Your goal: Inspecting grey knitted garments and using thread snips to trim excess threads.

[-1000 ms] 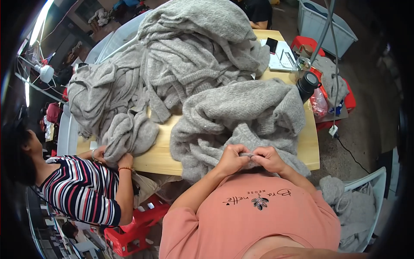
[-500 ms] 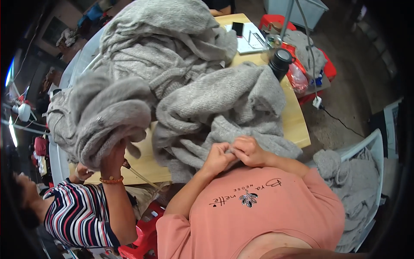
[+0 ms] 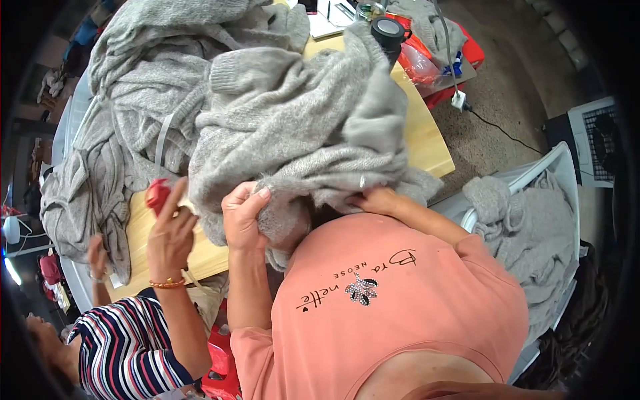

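A bulky grey knit sweater (image 3: 280,120) lies heaped in front of me over the table's near edge. My left hand (image 3: 244,212) is closed on its near edge, thumb on top, lifting a fold of it. Close to my body, my right hand (image 3: 375,200) grips the same edge further right; its fingertips are partly hidden in the fabric. A dark gap shows between the hands, under the raised edge. The ribbed end of a sleeve or hem (image 3: 235,70) lies on top of the heap.
More grey knitwear (image 3: 153,80) covers the wooden table (image 3: 427,137). At left, a person in a striped top has a raised hand (image 3: 172,243) near a blurred red object (image 3: 158,195). A black bottle (image 3: 388,37) stands at the back. A bin (image 3: 567,193) holds grey knits on the right.
My hands have moved apart; the left went leftward, raising the sweater's edge. The other person's grey bundle now lies on the table, and a red object has appeared by that person's hand. The view has shifted.
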A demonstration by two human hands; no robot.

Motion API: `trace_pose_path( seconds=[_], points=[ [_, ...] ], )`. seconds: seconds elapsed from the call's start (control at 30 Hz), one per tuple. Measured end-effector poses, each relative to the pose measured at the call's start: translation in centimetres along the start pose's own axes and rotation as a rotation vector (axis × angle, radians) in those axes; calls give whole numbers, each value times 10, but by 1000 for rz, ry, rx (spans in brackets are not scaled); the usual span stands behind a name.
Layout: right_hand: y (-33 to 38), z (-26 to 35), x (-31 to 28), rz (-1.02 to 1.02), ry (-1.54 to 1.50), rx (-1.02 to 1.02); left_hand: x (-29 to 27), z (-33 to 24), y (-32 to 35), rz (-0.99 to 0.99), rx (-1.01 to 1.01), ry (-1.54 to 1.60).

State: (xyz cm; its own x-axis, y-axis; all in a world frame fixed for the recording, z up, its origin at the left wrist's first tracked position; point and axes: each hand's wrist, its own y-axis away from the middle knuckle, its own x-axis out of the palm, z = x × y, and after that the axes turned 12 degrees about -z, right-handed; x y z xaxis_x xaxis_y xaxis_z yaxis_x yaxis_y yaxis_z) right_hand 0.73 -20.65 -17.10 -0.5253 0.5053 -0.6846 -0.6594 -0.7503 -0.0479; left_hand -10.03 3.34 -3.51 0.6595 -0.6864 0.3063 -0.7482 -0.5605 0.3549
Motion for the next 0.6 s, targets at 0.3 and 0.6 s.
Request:
trace_pose_path(
  seconds=[0.3, 0.6],
  points=[
    [-9, 26, -33, -96, -732, 60, 2, -4, 8, 21, 100, -156],
    [2, 135, -150, -612, -206, -977, 27, -38, 37, 208, 166, -89]
  ],
)
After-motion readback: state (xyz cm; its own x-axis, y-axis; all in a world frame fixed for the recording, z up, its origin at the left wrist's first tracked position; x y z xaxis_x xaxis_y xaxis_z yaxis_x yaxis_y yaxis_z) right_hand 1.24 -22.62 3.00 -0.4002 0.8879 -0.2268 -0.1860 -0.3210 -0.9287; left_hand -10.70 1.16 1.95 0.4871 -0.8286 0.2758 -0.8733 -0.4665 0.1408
